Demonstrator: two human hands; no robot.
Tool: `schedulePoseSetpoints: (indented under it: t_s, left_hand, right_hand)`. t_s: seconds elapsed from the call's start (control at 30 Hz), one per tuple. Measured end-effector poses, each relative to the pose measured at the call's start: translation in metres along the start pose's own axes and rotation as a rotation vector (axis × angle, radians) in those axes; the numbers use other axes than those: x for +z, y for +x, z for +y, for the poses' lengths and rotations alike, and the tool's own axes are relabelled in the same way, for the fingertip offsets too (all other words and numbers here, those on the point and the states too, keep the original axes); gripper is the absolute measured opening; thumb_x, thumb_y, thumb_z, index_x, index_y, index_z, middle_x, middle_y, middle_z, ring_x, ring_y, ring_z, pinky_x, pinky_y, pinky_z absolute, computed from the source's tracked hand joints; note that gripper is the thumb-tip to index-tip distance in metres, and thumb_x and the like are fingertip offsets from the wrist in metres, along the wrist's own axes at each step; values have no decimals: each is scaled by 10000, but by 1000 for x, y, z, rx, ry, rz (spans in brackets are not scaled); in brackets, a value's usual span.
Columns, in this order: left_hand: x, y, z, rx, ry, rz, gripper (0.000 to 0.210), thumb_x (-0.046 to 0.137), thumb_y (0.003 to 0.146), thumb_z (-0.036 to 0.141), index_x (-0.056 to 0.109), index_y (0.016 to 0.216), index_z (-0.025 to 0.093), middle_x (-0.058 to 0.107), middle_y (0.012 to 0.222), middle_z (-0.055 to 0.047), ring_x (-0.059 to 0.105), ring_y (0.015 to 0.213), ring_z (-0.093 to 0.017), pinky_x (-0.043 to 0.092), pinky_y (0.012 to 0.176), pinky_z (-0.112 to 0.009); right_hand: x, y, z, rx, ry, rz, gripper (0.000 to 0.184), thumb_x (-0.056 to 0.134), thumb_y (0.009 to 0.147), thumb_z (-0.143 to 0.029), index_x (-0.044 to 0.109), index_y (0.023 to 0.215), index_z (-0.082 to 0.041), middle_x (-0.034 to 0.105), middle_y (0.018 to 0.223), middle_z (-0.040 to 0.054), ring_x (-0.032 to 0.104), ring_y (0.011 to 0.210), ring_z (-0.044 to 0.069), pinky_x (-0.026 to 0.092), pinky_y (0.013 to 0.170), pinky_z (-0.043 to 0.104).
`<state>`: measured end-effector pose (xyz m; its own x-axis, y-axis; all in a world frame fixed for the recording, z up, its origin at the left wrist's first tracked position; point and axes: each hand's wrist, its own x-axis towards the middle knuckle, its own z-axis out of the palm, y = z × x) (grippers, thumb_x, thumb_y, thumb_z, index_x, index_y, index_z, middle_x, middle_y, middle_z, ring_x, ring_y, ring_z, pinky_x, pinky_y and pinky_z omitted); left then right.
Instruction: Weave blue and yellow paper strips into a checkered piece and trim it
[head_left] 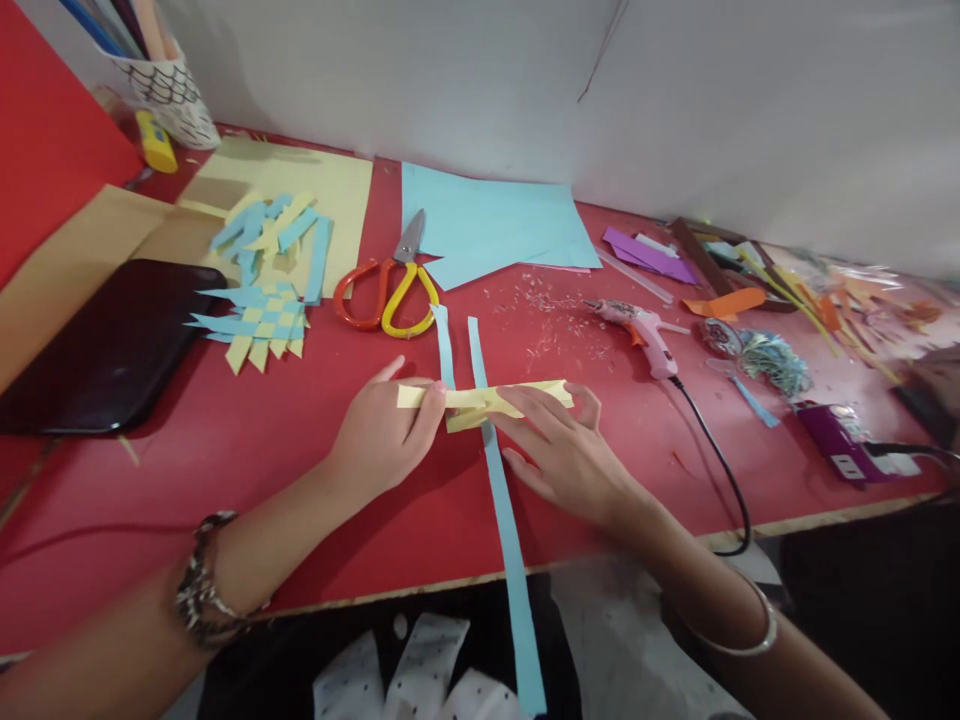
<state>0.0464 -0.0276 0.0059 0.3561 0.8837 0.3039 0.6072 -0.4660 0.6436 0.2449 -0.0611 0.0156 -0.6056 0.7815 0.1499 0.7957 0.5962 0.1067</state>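
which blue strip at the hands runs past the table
The blue strip nearer the right hand: its lower end passes the table edge, while the visible part of the other strip doesn't.

Long strip (507, 540): running between left hand (390, 425) and right hand (559, 435), extending past the table (375, 560) edge.
Scissors (390, 285): lying behind the hands (the tip is reaching onto a sheet (499, 220)).
Woven piece (270, 318): lying left of them.
Glue gun (643, 335): lying right.

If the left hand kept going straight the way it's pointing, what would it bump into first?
Beyond the pale yellow strip it holds, the left hand would probably meet the nearer light blue strip first. Depth is unclear here, so it may even be touching that one.
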Motion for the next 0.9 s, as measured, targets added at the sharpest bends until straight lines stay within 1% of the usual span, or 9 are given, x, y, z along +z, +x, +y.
schedulePoseSetpoints:
  t_s: [0.1,0.23,0.33,0.43,0.53,0.67,0.83,0.9]
  left_hand:
    - [0,0,0,-2,-6,5,445,253,860,224,587,571,179,521,460,36,479,420,-98,402,979,-395]
    - [0,0,-1,-15,-13,7,441,255,855,231,555,535,183,490,435,40,476,413,-100,426,957,-398]
    - [1,0,-1,-18,-18,10,430,257,854,232,538,532,184,513,456,36,479,415,-96,417,963,-410]
    - [1,0,-1,-24,-23,8,425,256,853,231,514,517,190,514,459,33,512,445,-104,416,963,-409]
    - [1,0,-2,-41,-30,6,427,257,854,239,480,492,201,481,415,41,502,419,-104,423,956,-393]
    - [2,-1,-2,-41,-37,4,423,259,853,247,461,482,207,488,421,34,508,437,-112,426,952,-387]
    - [2,-1,-2,-48,-45,9,419,264,855,245,491,506,200,502,430,40,498,424,-106,428,951,-389]
    - [2,-1,-3,-50,-52,8,419,264,859,248,502,517,198,510,433,40,504,426,-107,419,958,-391]
  right_hand:
    - [0,1,1,-5,10,-21,216,407,864,-205,564,1012,-215,574,1177,89,525,1030,187,199,941,426]
    - [-1,2,1,-20,38,-2,273,399,852,-153,536,1077,-222,596,1132,74,525,1029,171,163,976,414]
    - [0,4,2,-20,81,17,274,408,836,-149,543,1064,-217,621,1050,53,543,985,159,162,982,395]
    - [1,5,5,-14,117,1,249,408,840,-178,555,1037,-216,630,975,43,558,932,159,172,975,396]
    - [1,5,8,-39,92,2,245,402,839,-175,563,1021,-202,629,965,55,556,922,166,172,972,403]
    - [0,6,11,-100,26,31,205,442,828,-158,585,970,-192,627,948,56,553,904,164,179,968,391]
    - [-3,10,13,-178,37,32,183,482,851,-263,580,992,-199,623,984,54,549,919,166,204,958,364]
    - [-3,13,13,-184,39,41,170,477,855,-267,582,968,-195,626,995,53,551,922,162,197,960,361]
